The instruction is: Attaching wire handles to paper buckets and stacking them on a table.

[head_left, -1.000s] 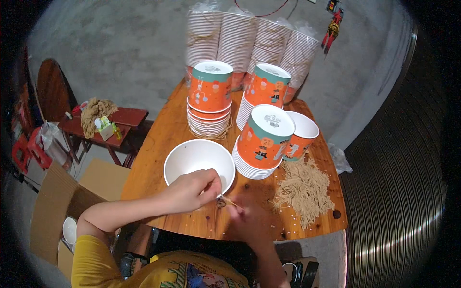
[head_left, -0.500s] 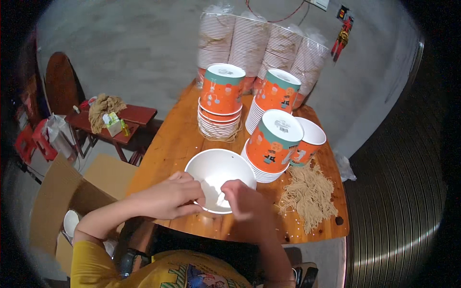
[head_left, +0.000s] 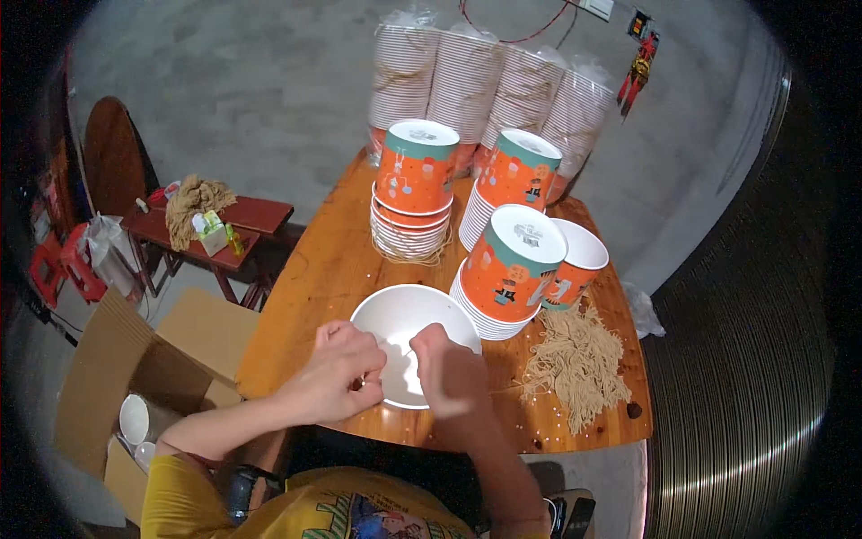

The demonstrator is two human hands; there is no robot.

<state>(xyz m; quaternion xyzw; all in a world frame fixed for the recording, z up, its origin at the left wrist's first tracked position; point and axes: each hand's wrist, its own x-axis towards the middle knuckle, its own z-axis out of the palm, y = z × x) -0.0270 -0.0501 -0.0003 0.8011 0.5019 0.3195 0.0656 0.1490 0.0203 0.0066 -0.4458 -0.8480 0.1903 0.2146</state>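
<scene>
A white-lined paper tub (head_left: 415,304) sits mouth-up at the table's near side, with a small dark hole in its far wall. My left hand (head_left: 339,373) is closed at its near-left rim, fingers curled over the edge and thumb low. Over the tub's near-right part, my right hand (head_left: 446,366) is bunched into a pinch; whatever is between its fingertips is hidden. Right behind the tub stands a stack of upside-down orange tubs (head_left: 503,283). A heap of tan strings (head_left: 579,368) lies to the right of my hands.
More orange tub stacks stand on the wooden table (head_left: 310,296), one left (head_left: 415,184) and one right (head_left: 521,171). Tall bagged stacks (head_left: 467,81) line the back. A cardboard box (head_left: 99,386) is at lower left; a red bench (head_left: 256,216) holds more string. A ribbed shutter (head_left: 736,359) rises at right.
The tub has shifted slightly right and toward me. My left hand has lowered a little along its rim, and my right hand has moved slightly, still closed.
</scene>
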